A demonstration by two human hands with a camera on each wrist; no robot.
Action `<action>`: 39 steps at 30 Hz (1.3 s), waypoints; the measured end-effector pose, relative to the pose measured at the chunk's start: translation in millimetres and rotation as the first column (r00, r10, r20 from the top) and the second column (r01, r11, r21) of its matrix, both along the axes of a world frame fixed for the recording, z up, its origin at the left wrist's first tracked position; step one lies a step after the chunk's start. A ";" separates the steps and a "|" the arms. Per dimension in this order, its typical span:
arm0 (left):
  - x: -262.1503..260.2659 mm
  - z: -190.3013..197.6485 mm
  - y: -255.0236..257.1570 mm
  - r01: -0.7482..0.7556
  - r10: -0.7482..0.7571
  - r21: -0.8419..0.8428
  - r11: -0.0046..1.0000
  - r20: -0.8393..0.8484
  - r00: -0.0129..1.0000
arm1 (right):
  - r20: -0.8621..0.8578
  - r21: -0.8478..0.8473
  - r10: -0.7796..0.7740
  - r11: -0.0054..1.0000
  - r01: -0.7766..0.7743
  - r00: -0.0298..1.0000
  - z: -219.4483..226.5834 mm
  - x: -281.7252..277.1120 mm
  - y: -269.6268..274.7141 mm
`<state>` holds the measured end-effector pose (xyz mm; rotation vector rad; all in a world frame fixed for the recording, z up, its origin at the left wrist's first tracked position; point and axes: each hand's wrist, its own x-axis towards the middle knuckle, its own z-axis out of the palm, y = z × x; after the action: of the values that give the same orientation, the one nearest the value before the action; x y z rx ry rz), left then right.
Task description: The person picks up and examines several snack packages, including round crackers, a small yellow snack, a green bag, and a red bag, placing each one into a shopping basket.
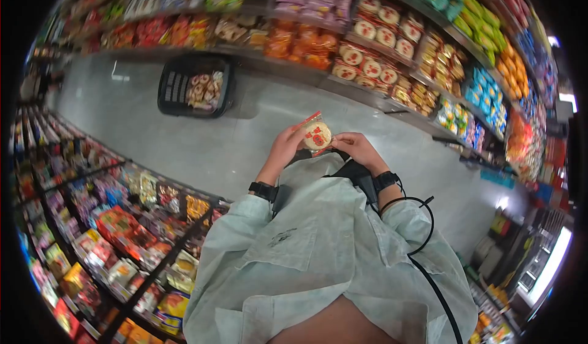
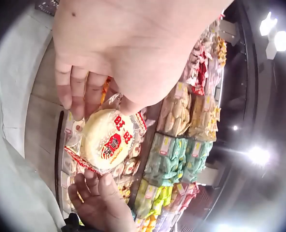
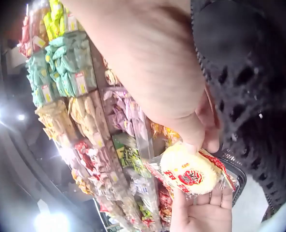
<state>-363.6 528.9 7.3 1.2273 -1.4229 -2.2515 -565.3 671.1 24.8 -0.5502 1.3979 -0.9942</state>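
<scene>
A round, pale rice cracker in a clear wrapper with red print (image 1: 318,135) is held between both hands in front of the body. My left hand (image 1: 286,147) grips one side of the packet, its thumb over the near edge in the left wrist view and fingers behind. From the opposite side, my right hand (image 1: 360,150) pinches the wrapper's edge between thumb and fingers. In the right wrist view, the cracker packet (image 3: 190,175) faces the camera, with the left hand's fingers (image 3: 214,199) behind its lower edge.
On the grey floor (image 1: 138,133) stands a black shopping basket (image 1: 164,93) holding several wrapped snacks (image 1: 205,90). Shelves with bins of packaged snacks (image 1: 373,35) run along the far side. A packed display (image 1: 122,231) lies to the left. A black cable (image 1: 432,283) hangs by the right sleeve.
</scene>
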 end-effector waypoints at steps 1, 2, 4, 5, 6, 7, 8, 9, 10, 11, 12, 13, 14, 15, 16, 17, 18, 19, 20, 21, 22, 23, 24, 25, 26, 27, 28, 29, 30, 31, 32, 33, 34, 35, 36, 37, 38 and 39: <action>15.2 -3.8 -1.7 -0.024 0.024 0.016 1.000 0.005 1.000 | -0.010 0.000 0.037 0.999 -0.037 0.999 2.3 9.6 -8.8; 29.7 -10.1 -2.6 -0.061 0.061 0.024 0.998 0.000 0.998 | -0.035 0.007 0.087 0.996 -0.087 0.996 1.9 17.4 -18.2; 52.8 -20.2 -2.1 -0.128 0.128 0.041 0.991 -0.013 0.992 | -0.085 0.023 0.179 0.984 -0.178 0.980 -0.4 29.8 -35.1; 62.4 -21.6 -0.6 -0.169 0.170 0.052 0.984 -0.008 0.985 | -0.090 0.030 0.224 0.975 -0.222 0.970 -1.7 35.0 -42.9; 70.9 -16.9 -0.3 -0.211 0.211 0.062 0.976 -0.002 0.977 | -0.093 0.037 0.268 0.963 -0.266 0.959 -2.4 39.7 -52.2; 79.8 -14.5 0.4 -0.251 0.251 0.071 0.965 0.007 0.968 | -0.094 0.042 0.310 0.951 -0.308 0.946 -2.3 45.7 -61.1; 88.9 -15.5 1.2 -0.278 0.278 0.067 0.958 0.005 0.960 | -0.077 0.054 0.333 0.943 -0.330 0.940 -2.1 51.7 -69.3; 97.9 -18.1 1.3 -0.304 0.304 0.061 0.951 0.003 0.953 | -0.060 0.063 0.354 0.934 -0.351 0.933 -0.9 58.1 -78.7; 106.0 -20.7 0.6 -0.329 0.329 0.053 0.943 0.002 0.944 | -0.042 0.070 0.374 0.926 -0.371 0.926 -0.7 63.8 -88.7; 113.2 -23.3 0.5 -0.364 0.365 0.058 0.929 0.007 0.931 | -0.038 0.061 0.402 0.915 -0.399 0.915 -2.6 69.0 -97.7; 120.0 -24.0 1.4 -0.397 0.396 0.066 0.916 0.014 0.918 | -0.032 0.053 0.427 0.904 -0.425 0.904 -5.0 74.4 -104.9; 125.6 -24.8 2.3 -0.426 0.426 0.072 0.902 0.023 0.905 | -0.026 0.045 0.449 0.893 -0.447 0.893 -7.5 78.8 -111.9; 130.7 -25.4 2.8 -0.467 0.469 0.096 0.879 0.002 0.883 | -0.027 0.035 0.467 0.884 -0.466 0.884 -10.2 82.6 -119.4; 134.9 -22.4 2.3 -0.504 0.509 0.118 0.856 -0.017 0.861 | -0.027 0.024 0.481 0.877 -0.481 0.876 -11.0 87.1 -127.7; 139.1 -19.3 0.7 -0.536 0.545 0.140 0.833 -0.034 0.838 | -0.027 0.011 0.492 0.871 -0.492 0.870 -12.3 91.8 -136.2; 143.1 -16.2 -2.1 -0.565 0.571 0.140 0.813 -0.011 0.821 | 0.000 -0.004 0.512 0.859 -0.512 0.859 -13.3 95.4 -145.0; 146.9 -13.1 -5.6 -0.591 0.596 0.137 0.795 0.012 0.803 | 0.026 -0.020 0.529 0.848 -0.529 0.848 -8.6 100.0 -155.7; 150.0 -10.9 -9.6 -0.617 0.618 0.134 0.776 0.036 0.785 | 0.052 -0.038 0.546 0.838 -0.545 0.836 -7.0 103.8 -166.3; 152.3 -9.8 -14.5 -0.639 0.639 0.129 0.758 0.046 0.768 | 0.046 -0.054 0.577 0.817 -0.574 0.816 -10.5 106.0 -177.0; 154.1 -8.6 -19.9 -0.661 0.660 0.124 0.740 0.055 0.750 | 0.040 -0.070 0.606 0.795 -0.603 0.794 -14.0 108.0 -188.5; 155.5 -7.0 -25.9 -0.682 0.680 0.117 0.722 0.065 0.731 | 0.034 -0.087 0.635 0.771 -0.631 0.772 -17.3 109.4 -200.6; 156.7 -4.9 -33.3 -0.696 0.692 0.118 0.709 0.078 0.718 | 0.022 -0.098 0.665 0.744 -0.660 0.746 -20.5 110.1 -214.4; 157.5 -2.6 -41.5 -0.710 0.705 0.117 0.694 0.089 0.704 | 0.008 -0.109 0.695 0.715 -0.690 0.719 -23.1 110.4 -229.7; 157.5 0.2 -49.4 -0.725 0.718 0.118 0.678 0.103 0.688 | -0.005 -0.119 0.724 0.685 -0.719 0.690 -25.3 110.4 -243.6; 157.7 1.0 -57.1 -0.743 0.735 0.120 0.658 0.110 0.669 | 0.001 -0.142 0.740 0.666 -0.733 0.672 -27.1 111.2 -256.6; 156.9 3.5 -66.6 -0.759 0.750 0.123 0.639 0.119 0.651 | 0.009 -0.166 0.755 0.648 -0.743 0.656 -28.4 112.1 -269.6; 155.5 6.1 -77.7 -0.774 0.763 0.125 0.621 0.128 0.633 | 0.015 -0.189 0.767 0.632 -0.752 0.641 -29.5 112.4 -282.5; 153.8 8.8 -87.8 -0.788 0.776 0.133 0.601 0.138 0.615 | 0.015 -0.208 0.768 0.628 -0.750 0.640 -30.8 112.0 -292.9; 149.6 18.1 -98.8 -0.802 0.789 0.142 0.580 0.149 0.597 | 0.015 -0.225 0.769 0.625 -0.748 0.639 -28.6 111.9 -302.3; 145.7 24.0 -107.6 -0.816 0.800 0.154 0.557 0.162 0.577 | 0.017 -0.238 0.771 0.622 -0.746 0.637 -27.1 110.9 -310.6; 143.1 25.6 -115.4 -0.819 0.799 0.151 0.554 0.179 0.574 | 0.027 -0.235 0.779 0.614 -0.754 0.626 -26.6 109.2 -319.3; 140.9 26.4 -123.9 -0.821 0.797 0.149 0.551 0.198 0.571 | 0.037 -0.231 0.788 0.606 -0.762 0.615 -26.6 107.1 -328.3; 138.9 27.1 -131.2 -0.823 0.794 0.148 0.548 0.216 0.568 | 0.048 -0.226 0.796 0.598 -0.769 0.604 -26.5 105.1 -335.8; 137.8 24.8 -137.1 -0.820 0.784 0.140 0.556 0.241 0.572 | 0.051 -0.194 0.789 0.609 -0.769 0.612 -26.1 102.8 -342.0; 136.6 22.7 -143.8 -0.815 0.773 0.131 0.564 0.265 0.577 | 0.052 -0.163 0.783 0.619 -0.768 0.620 -22.7 101.1 -348.5; 135.8 21.2 -148.6 -0.811 0.761 0.124 0.572 0.290 0.581 | 0.054 -0.130 0.778 0.628 -0.768 0.627 -21.7 100.3 -353.8; 134.3 19.6 -151.4 -0.815 0.763 0.104 0.571 0.300 0.573 | 0.076 -0.112 0.765 0.644 -0.757 0.640 -24.4 100.5 -357.9; 130.0 22.1 -156.6 -0.818 0.766 0.083 0.569 0.309 0.564 | 0.095 -0.095 0.752 0.659 -0.747 0.652 -30.1 101.4 -362.2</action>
<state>-233.7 372.2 29.4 1.7917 -0.4308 -1.6344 -463.9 308.9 -5.2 -0.9864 0.8754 -0.3597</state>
